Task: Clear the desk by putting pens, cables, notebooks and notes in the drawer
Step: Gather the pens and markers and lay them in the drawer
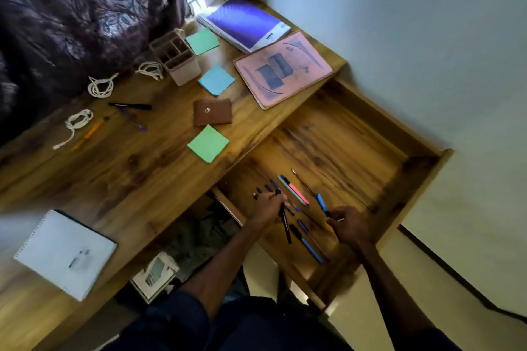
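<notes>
wooden and pulled wide open, the drawer point(356, 134) holds a loose row of pens point(293, 194) on its floor near the front edge: dark blue ones, a pink-and-teal one, a bright blue one. the left hand point(269, 205) sits among them with its fingers curled around a black pen point(286, 224) that points back toward the person. the right hand point(346, 224) is just beside, inside the drawer, fingertips pinched on the end of a blue pen point(322, 202). more blue pens lie between the two hands.

on the desk point(137, 168), well apart from the drawer's contents, lie three coiled white cables point(99, 85), a black pen, a blue pen and an orange pen point(91, 131) near them. green and blue sticky notes point(208, 147) lie around a brown leather pouch point(212, 115). a beige pen holder point(176, 57) stands toward the back. a purple notebook point(245, 21) and a pink notebook point(282, 67) lie at the far end, a white spiral pad point(65, 253) at the near end.
</notes>
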Demonstrator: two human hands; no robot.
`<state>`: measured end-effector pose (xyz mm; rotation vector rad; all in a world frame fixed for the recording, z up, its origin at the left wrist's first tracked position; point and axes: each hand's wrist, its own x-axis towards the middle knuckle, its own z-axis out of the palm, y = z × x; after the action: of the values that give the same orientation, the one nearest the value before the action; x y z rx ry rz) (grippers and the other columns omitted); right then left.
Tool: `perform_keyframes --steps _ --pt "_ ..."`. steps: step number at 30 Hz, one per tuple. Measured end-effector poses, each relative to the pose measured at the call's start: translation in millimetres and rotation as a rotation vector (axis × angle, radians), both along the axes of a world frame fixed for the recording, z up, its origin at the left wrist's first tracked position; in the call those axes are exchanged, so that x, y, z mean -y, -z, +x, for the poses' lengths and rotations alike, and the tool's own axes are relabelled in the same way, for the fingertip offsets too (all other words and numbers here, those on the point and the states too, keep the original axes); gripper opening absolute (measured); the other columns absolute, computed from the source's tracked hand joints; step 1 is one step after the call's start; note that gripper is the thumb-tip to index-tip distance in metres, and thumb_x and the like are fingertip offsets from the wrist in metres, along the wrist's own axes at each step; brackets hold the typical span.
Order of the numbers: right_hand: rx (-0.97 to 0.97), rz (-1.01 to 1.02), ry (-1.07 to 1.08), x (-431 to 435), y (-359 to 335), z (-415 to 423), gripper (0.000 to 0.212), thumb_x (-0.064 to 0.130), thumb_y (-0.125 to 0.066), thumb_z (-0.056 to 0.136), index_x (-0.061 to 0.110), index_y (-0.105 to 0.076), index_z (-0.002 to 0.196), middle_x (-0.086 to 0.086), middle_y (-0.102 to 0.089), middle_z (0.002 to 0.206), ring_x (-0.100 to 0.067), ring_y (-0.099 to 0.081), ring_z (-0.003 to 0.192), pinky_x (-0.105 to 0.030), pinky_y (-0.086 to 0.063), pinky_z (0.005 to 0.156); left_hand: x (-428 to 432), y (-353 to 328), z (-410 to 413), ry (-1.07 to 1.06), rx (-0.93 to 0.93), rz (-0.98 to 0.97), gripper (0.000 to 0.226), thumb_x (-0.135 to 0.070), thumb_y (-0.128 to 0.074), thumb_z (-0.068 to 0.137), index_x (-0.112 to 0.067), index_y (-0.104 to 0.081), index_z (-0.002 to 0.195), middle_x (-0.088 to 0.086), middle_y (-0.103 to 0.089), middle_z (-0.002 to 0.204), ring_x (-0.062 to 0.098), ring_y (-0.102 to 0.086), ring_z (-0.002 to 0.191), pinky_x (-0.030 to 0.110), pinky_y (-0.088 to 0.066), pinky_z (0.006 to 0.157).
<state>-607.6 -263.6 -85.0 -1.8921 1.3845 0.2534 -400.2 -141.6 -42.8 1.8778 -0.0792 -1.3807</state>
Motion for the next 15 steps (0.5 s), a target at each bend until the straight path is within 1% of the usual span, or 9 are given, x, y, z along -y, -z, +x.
perform_keyframes --steps 1,3,4,5,7,8,10,13,15 --pt "-0.018 0.006 -0.032 -1 9 -5 0.027 0.033 -0.08 0.078 0.021 -0.079 0.102 0.001 -0.078 0.096 -0.018 -0.073 0.092 -0.033 -0.056 0.084 0 1 -8 0.005 0.003 0.008 0.019 -0.017 -0.058 0.096 -0.015 -0.066 0.079 0.007 -0.071 0.083 0.019 -0.067 0.072 0.03 -0.058 0.061" --pt "-0.052 0.022 -0.053 -6 21 -8 0.029 0.031 -0.08 0.078 0.018 -0.077 0.104 -0.002 -0.077 0.101 -0.024 -0.071 0.099 -0.034 -0.053 0.089 -2 7 -19 0.032 0.034 0.017 0.018 -0.019 -0.061 0.095 -0.016 -0.07 0.08 0.013 -0.075 0.094 0.027 -0.071 0.087 0.043 -0.06 0.08" --pt "-0.068 0.039 -0.049 -10 20 -7 0.028 0.027 -0.081 0.08 0.015 -0.075 0.104 -0.006 -0.075 0.104 -0.027 -0.069 0.102 -0.032 -0.051 0.089 -3 9 -22 0.032 0.042 0.009 0.017 -0.018 -0.062 0.094 -0.014 -0.072 0.081 0.016 -0.075 0.098 0.029 -0.071 0.09 0.044 -0.06 0.082" --pt "-0.081 0.068 -0.038 -14 20 -6 0.026 0.022 -0.081 0.081 0.013 -0.073 0.104 -0.009 -0.073 0.107 -0.029 -0.068 0.103 -0.031 -0.048 0.087 -4 9 -25 0.021 0.04 -0.002 0.016 -0.017 -0.062 0.095 -0.011 -0.073 0.086 0.018 -0.074 0.101 0.028 -0.071 0.089 0.042 -0.061 0.079" --pt "-0.076 0.112 -0.035 -20 26 -6 0.015 0.015 -0.078 0.083 0.017 -0.069 0.094 -0.011 -0.07 0.108 -0.029 -0.066 0.104 -0.03 -0.046 0.082 -8 9 -28 -0.006 0.042 -0.009 0.017 -0.017 -0.059 0.099 -0.005 -0.071 0.1 0.017 -0.074 0.101 0.022 -0.071 0.085 0.035 -0.062 0.071" --pt "-0.062 0.108 -0.05 -21 30 -6 0.013 0.013 -0.077 0.083 0.02 -0.067 0.089 -0.01 -0.07 0.108 -0.029 -0.066 0.103 -0.03 -0.047 0.082 -9 9 -29 -0.015 0.047 -0.009 0.019 -0.017 -0.058 0.1 -0.003 -0.069 0.106 0.014 -0.074 0.101 0.019 -0.071 0.084 0.031 -0.061 0.067" --pt "-0.053 0.09 -0.059 -24 39 -6 0.013 0.015 -0.075 0.081 0.02 -0.069 0.09 -0.011 -0.07 0.109 -0.031 -0.066 0.103 -0.034 -0.051 0.084 -14 8 -31 -0.021 0.054 -0.016 0.021 -0.02 -0.057 0.101 -0.004 -0.066 0.113 0.01 -0.072 0.102 0.016 -0.072 0.085 0.025 -0.059 0.061" --pt "-0.049 0.057 -0.065 -27 56 -8 0.016 0.02 -0.073 0.082 0.019 -0.069 0.097 -0.012 -0.066 0.111 -0.032 -0.065 0.102 -0.038 -0.053 0.084 -20 10 -30 -0.009 0.079 -0.02 0.02 -0.022 -0.057 0.101 -0.01 -0.064 0.115 0.008 -0.071 0.106 0.017 -0.073 0.089 0.027 -0.062 0.066" --pt "-0.051 0.04 -0.058 -30 51 -4 0.017 0.021 -0.074 0.084 0.019 -0.068 0.1 -0.01 -0.065 0.109 -0.03 -0.065 0.099 -0.035 -0.052 0.08 -20 10 -27 0.007 0.085 -0.009 0.019 -0.023 -0.057 0.101 -0.012 -0.063 0.115 0.006 -0.07 0.105 0.017 -0.073 0.09 0.032 -0.063 0.072"
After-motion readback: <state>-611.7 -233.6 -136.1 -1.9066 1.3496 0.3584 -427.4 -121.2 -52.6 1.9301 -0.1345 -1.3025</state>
